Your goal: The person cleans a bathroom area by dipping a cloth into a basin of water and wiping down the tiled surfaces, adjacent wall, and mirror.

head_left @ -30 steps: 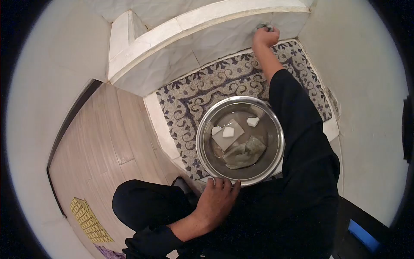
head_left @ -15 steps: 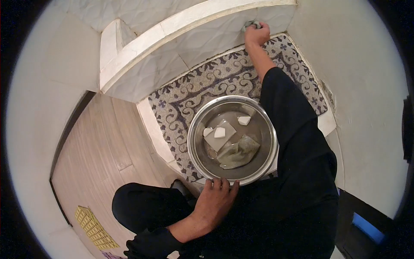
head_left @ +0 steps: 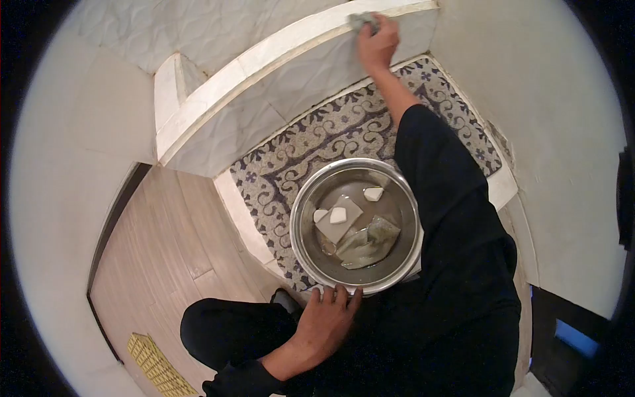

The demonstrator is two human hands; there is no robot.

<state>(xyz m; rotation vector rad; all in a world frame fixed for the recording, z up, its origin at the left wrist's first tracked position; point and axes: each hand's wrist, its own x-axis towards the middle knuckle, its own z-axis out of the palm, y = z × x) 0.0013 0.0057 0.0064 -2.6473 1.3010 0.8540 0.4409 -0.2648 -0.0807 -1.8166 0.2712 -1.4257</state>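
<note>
My right hand (head_left: 378,45) is wrapped round a greyish-green cloth (head_left: 363,22) at the upper edge of the curved tiled ledge (head_left: 264,54). Near my lap, my left hand (head_left: 326,323) rests its spread fingertips on the near rim of a round metal basin (head_left: 297,248). Inside the basin is cloudy water, with a folded grey-green cloth (head_left: 368,245), a flat greyish square (head_left: 340,223) and white pieces, one of them (head_left: 374,194) apart at the upper right.
A patterned mat (head_left: 324,135) lies beneath and beyond the basin. Wood-look flooring (head_left: 165,245) is at the left, with a yellow woven mat (head_left: 157,365). A pale wall (head_left: 549,119) rises at the right. Something blue (head_left: 577,339) shows at the lower right.
My right hand has moved with its cloth from the tiled side face up to the ledge's top edge. My left hand stays at the basin's rim. The view has shifted somewhat.
</note>
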